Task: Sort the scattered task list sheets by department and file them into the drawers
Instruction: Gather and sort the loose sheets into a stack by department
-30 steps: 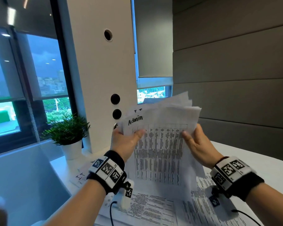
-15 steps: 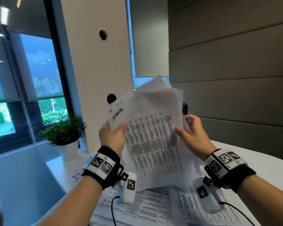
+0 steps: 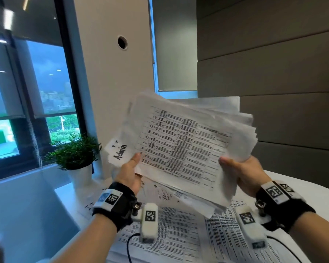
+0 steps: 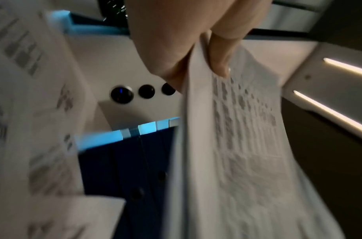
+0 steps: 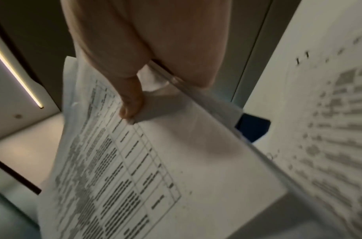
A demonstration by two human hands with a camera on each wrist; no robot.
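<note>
Stack: a loose sheaf of task sheets point(image 3: 180, 147) held up in the air, above the table point(image 3: 300, 188), tilted, front sheet facing the person.

Left hand: left hand point(image 3: 130, 177) grasps the stack at its lower left edge, thumb on the front, the other fingers behind; the left wrist view shows the thumb point(image 4: 218, 53) pinching paper.

Right hand: right hand point(image 3: 241, 172) grasps the lower right edge, thumb on the front sheet; the right wrist view confirms it, thumb point(image 5: 130, 103) pressed on the printed grid.

Label: "Admin" is handwritten at the front sheet's corner point(image 3: 121, 151), just beside the left thumb; a sheet behind peeks out with what looks like "IT".

Long axis: runs up and to the right, from the left hand toward the far fanned corner; edges are ragged, not squared.

Nearer hand: the left sits right at the labels, so peeling by department likely falls to it, while the right steadies.

Below: more sheets point(image 3: 179, 224) lie scattered on the table, directly under both wrists.

Drawers: none clearly in view; filing looks a long way off.

Risk: the fanned sheets could slip.
</note>
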